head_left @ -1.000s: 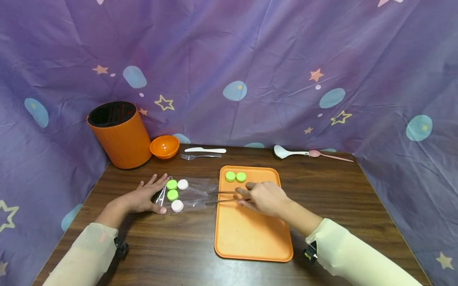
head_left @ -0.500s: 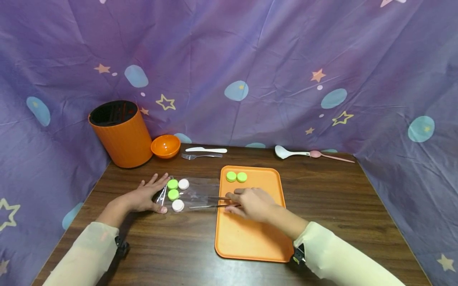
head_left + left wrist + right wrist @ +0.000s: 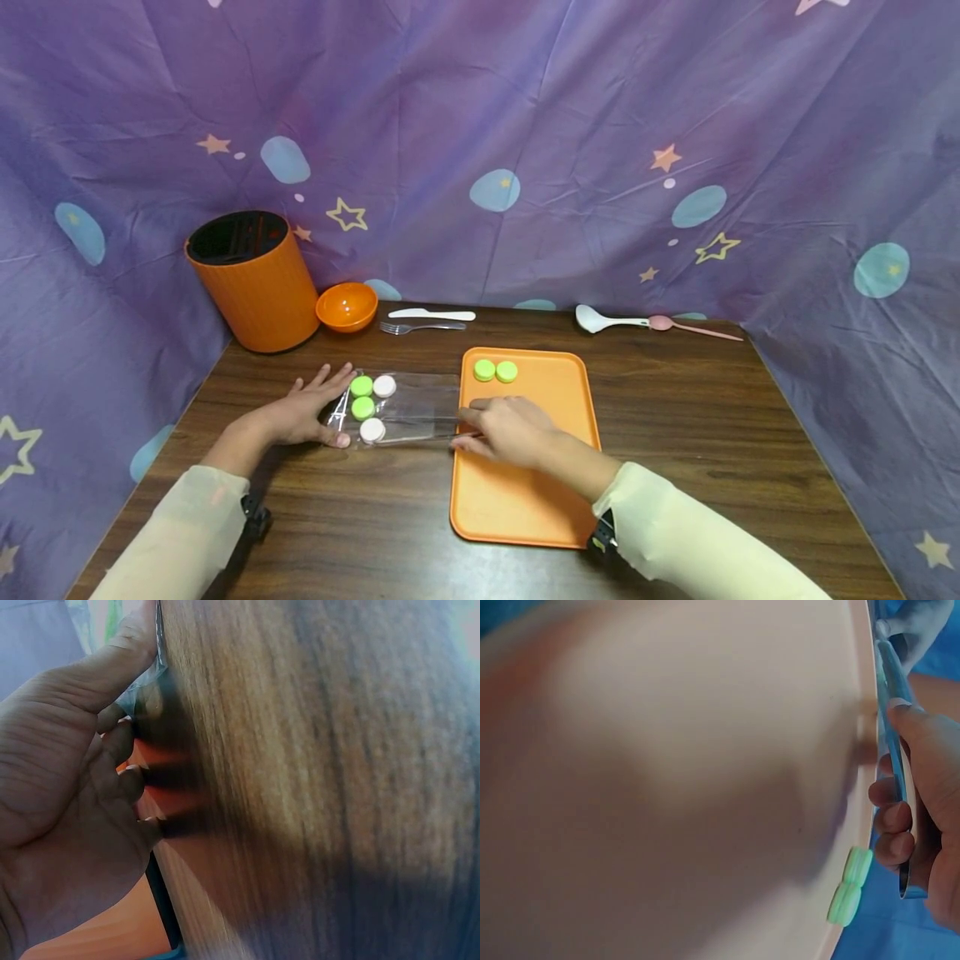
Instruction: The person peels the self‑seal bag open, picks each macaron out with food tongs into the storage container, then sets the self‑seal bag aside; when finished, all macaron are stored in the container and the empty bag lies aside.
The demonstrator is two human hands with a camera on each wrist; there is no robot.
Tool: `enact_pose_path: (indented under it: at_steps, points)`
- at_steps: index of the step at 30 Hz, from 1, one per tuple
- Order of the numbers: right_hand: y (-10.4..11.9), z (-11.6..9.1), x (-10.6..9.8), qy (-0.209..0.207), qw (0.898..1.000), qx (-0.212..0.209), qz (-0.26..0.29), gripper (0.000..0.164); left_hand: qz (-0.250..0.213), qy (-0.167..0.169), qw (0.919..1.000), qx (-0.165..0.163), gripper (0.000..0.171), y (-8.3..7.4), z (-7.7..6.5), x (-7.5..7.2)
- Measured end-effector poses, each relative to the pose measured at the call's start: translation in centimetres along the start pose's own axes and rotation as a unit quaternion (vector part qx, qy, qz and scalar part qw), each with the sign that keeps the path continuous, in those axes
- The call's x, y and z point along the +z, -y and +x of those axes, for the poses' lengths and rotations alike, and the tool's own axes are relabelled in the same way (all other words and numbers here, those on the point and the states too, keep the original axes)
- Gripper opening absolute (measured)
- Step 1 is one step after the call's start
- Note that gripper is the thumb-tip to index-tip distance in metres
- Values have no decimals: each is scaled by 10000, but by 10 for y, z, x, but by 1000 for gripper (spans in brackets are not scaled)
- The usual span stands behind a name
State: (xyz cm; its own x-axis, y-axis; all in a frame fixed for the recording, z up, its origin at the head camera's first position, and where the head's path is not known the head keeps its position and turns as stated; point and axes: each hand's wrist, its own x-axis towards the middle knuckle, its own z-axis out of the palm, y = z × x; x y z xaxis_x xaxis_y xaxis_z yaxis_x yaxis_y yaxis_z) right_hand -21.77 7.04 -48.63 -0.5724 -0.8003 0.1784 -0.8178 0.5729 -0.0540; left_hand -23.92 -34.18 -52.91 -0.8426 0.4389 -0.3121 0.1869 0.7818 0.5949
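Metal tongs (image 3: 898, 679) are gripped in my right hand (image 3: 506, 429), above the left edge of the orange tray (image 3: 525, 512). Their arms reach leftward into a clear plastic bag (image 3: 431, 387) lying flat on the table. Near the bag's left end sit two green macarons (image 3: 362, 387) and two white macarons (image 3: 372, 430). My left hand (image 3: 300, 412) rests on that end with its fingers spread; in the left wrist view its thumb presses the bag's film. Two more green macarons (image 3: 496, 372) lie side by side at the tray's top left.
An orange knife block (image 3: 258, 292) stands at the back left beside an orange bowl (image 3: 347, 307). A white knife (image 3: 432, 314) and a clear fork (image 3: 422, 327) lie behind the bag. At the back right are a white ladle (image 3: 592, 319) and a pink spoon (image 3: 661, 322).
My right hand has moved left and slightly down, pushing the tongs further into the bag, toward the macarons. The left hand stays in place on the bag.
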Motion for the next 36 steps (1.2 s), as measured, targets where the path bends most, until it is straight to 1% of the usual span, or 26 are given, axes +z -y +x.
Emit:
enact_pose_path:
  at_steps: [5, 11, 17, 22, 30, 36]
  points:
    - [2, 2, 0, 36, 10000, -4, -72, 35, 42, -64, 10000, 31, 140, -6, -3, -1]
    - [3, 3, 2, -99, 9999, -45, -122, 38, 55, -132, 9999, 97, 139, -8, -4, 0]
    - [0, -1, -1, -213, 9997, 2, -133, 31, 57, -126, 9998, 142, 139, -10, -3, 0]
    - [-6, -9, -7, -226, 9997, 60, -75, 29, 53, -90, 9999, 110, 138, -10, -3, 0]
    - [-21, -27, -15, -248, 9995, 93, -165, 29, 33, 13, 10000, -33, 139, -8, -2, -1]
    - [-31, -40, -24, -323, 9990, 202, -225, 31, 156, -84, 9998, 54, 137, -5, -2, 1]
